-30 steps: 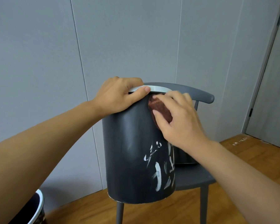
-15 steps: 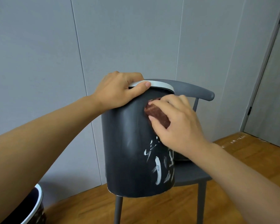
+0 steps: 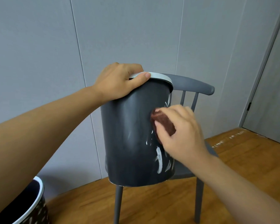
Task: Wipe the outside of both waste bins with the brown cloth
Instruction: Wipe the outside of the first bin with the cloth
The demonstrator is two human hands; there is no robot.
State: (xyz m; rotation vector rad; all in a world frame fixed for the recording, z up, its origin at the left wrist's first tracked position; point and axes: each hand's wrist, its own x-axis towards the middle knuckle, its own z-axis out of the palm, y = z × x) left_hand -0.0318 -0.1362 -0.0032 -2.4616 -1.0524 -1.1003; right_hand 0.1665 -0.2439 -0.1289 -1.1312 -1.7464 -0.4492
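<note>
Nearest, a second bin (image 3: 31, 207) waits on the floor. The left hand (image 3: 118, 81) grips the dark bin (image 3: 132, 135) at its rim, probably to steady it; the right hand (image 3: 183, 131) presses the brown cloth (image 3: 162, 122) against its side. Behind stands a grey chair (image 3: 192, 84).

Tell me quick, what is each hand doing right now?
Left hand: grips the white rim of the dark waste bin.
Right hand: holds the brown cloth against the bin's side.
</note>
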